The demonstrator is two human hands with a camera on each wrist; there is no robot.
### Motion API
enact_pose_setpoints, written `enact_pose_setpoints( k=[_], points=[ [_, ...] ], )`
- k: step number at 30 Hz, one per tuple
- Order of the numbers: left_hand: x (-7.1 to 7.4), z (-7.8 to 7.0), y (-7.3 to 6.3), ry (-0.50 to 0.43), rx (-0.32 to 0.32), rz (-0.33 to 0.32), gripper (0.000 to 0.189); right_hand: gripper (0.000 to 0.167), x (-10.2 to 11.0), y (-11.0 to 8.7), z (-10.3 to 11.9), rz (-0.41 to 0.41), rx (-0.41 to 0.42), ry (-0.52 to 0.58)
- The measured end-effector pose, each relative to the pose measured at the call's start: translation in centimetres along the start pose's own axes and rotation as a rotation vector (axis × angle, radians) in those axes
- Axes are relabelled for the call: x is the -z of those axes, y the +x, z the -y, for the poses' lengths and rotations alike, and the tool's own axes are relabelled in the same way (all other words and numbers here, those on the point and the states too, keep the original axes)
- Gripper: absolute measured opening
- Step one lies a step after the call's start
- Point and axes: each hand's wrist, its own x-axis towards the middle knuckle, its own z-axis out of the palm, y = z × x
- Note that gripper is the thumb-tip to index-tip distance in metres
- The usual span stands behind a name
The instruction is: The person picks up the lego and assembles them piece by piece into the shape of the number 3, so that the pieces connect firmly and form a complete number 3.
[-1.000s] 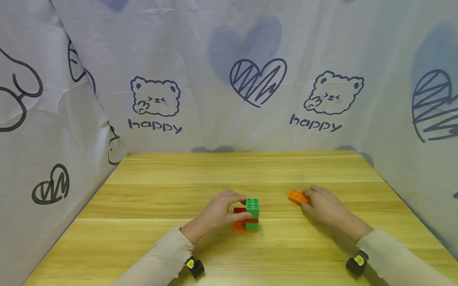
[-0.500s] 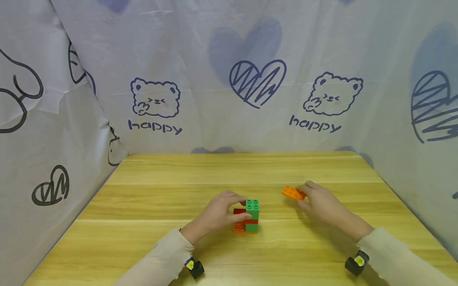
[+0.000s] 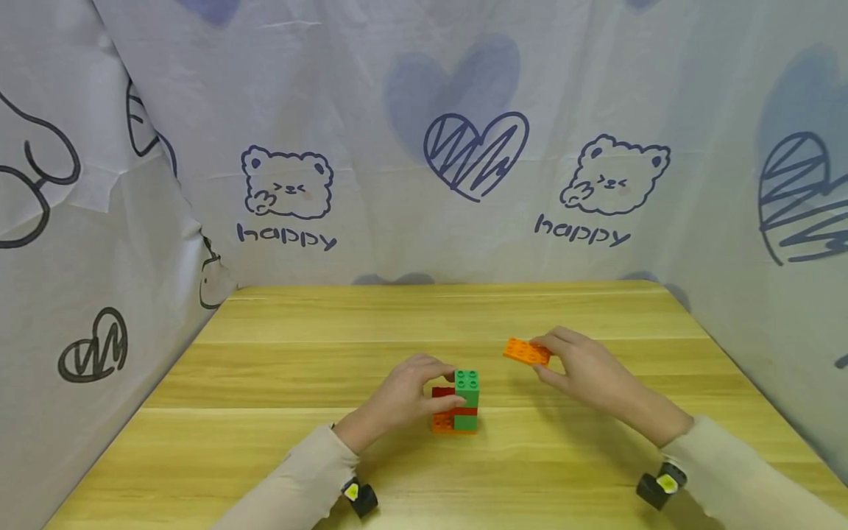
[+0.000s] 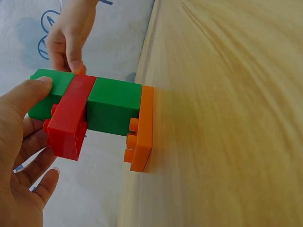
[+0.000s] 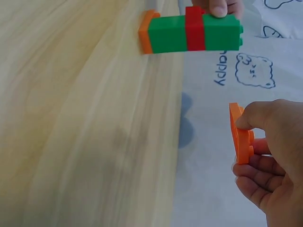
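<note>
A stack of toy building bricks stands upright on the wooden table (image 3: 298, 442). It has an orange plate (image 4: 147, 127) at its base, a lower green brick (image 4: 113, 104), a red plate (image 4: 68, 118) and an upper green brick (image 3: 467, 379). My left hand (image 3: 397, 401) grips the upper green brick, its thumb on the near side and fingers behind. To the right, my right hand (image 3: 589, 368) pinches a second orange plate (image 3: 523, 350) by its right end, studs facing up in the head view. That plate hangs above the table, apart from the stack.
A pale cloth backdrop (image 3: 391, 243) with drawn hearts and bears hangs behind the table and along both sides. Each wrist carries a small black camera, one on the left (image 3: 360, 496) and one on the right (image 3: 659, 486).
My right hand has lifted the loose orange plate and carried it left, nearer the stack. My left hand and the stack have stayed in place.
</note>
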Motion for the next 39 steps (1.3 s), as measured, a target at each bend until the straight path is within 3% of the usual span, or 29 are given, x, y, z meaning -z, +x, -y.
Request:
enact_pose_setpoints(
  k=[13, 24, 32, 39],
  points=[
    [0.1, -0.2, 0.0, 0.000, 0.015, -0.001, 0.045, 0.038, 1.6, 1.0, 1.5, -0.022, 0.108, 0.027],
    [0.3, 0.0, 0.3, 0.009, 0.024, 0.033, 0.044, 0.037, 2.9, 2.2, 3.1, 0.009, 0.176, 0.073],
    [0.8, 0.2, 1.0, 0.023, 0.006, 0.092, 0.044, 0.037, 3.3, 2.6, 4.2, 0.046, 0.233, 0.114],
    [1.1, 0.4, 1.6, -0.040, -0.001, 0.138, 0.040, 0.037, 3.2, 3.0, 4.8, 0.059, 0.288, 0.141]
  ],
)
